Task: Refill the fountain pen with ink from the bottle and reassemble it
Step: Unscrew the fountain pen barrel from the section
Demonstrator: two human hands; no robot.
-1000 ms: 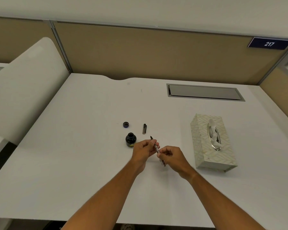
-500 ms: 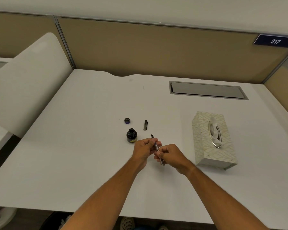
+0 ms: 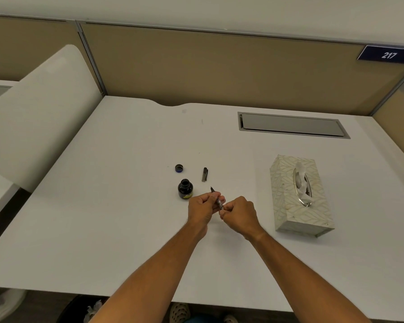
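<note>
The pen point(image 3: 216, 197) is pinched by the curled fingers of the left hand point(image 3: 202, 209) near its nib and by the right hand point(image 3: 239, 214) at its rear end, above the desk point(image 3: 126, 217). The open ink bottle point(image 3: 185, 189) stands just left; its lid point(image 3: 179, 168) and the pen cap point(image 3: 204, 174) lie behind. The tissue box point(image 3: 299, 194) sits well to the right.

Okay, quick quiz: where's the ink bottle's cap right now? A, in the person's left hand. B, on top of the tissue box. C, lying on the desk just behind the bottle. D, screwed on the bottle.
C: the cap lies apart on the desk, just beyond the ink bottle, whose mouth stands open.
</note>
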